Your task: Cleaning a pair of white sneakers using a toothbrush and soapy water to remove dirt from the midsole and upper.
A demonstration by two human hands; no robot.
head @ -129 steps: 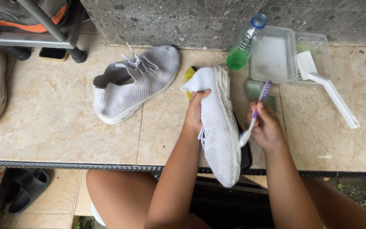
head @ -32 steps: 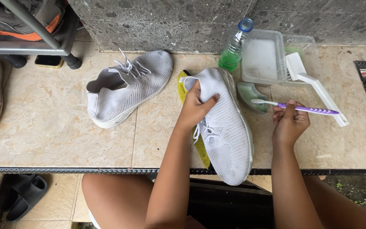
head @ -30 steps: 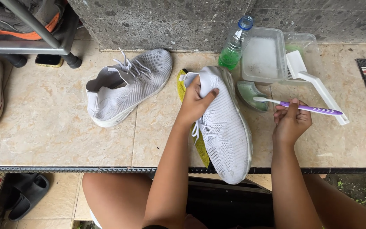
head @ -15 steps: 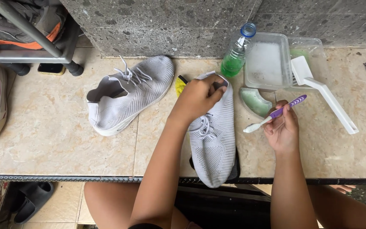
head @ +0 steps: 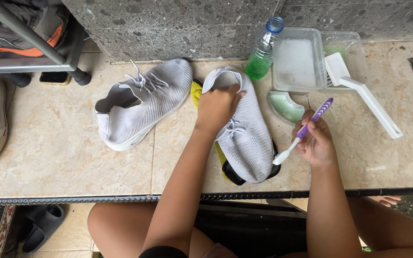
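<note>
1. Grip first: I keep my left hand (head: 217,106) pressed flat over the heel end of the white knit shoe (head: 243,135), fingers curled over its collar, so it cannot slide on the tiled ledge (head: 63,157).
2. Shoe placement: it lies toe toward me, near the ledge's front edge, resting on a yellow and black cloth (head: 225,165). I would hold it down firmly there, since the toe sits close to the drop.
3. Brush hold: my right hand (head: 315,143) is closed around the purple toothbrush (head: 302,132), fingers wrapped on the handle, white bristle head pointing at the shoe's toe side and just beside it.
4. Stroke, as I judge it: short, light passes along the knit, not across, so the mesh does not snag.
5. Supplies: the green soap piece (head: 286,106) lies between shoe and hand; the clear tray (head: 296,64) and green bottle (head: 262,50) stand behind, the white scrub brush (head: 362,91) beside them.
6. The second shoe (head: 142,105) lies well apart on the left.
</note>
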